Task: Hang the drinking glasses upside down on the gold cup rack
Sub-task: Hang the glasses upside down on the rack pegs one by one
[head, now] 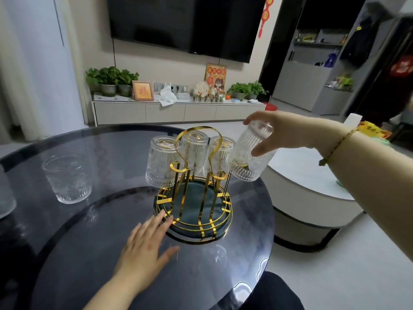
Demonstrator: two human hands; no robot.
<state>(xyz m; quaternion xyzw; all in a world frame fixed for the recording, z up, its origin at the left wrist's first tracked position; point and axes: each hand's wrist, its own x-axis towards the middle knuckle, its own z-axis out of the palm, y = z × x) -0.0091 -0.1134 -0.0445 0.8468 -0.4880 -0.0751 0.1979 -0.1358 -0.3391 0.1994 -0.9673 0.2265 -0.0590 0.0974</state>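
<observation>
Holding: the right hand (288,133) has its fingers (260,151) clamped on an upside-down ribbed drinking glass (250,153), tilted at the right side of the gold cup rack (196,189).
Left hand (145,245): flat on the dark glass surface (89,231), fingers spread apart and gripping nothing, tips touching the rack's round base.
Hung glasses: three inverted on the rack, namely the left glass (161,162), the middle glass (194,151) and the right glass (220,155).
Waiting: one upright glass (68,179) stands well to the left of the rack.
</observation>
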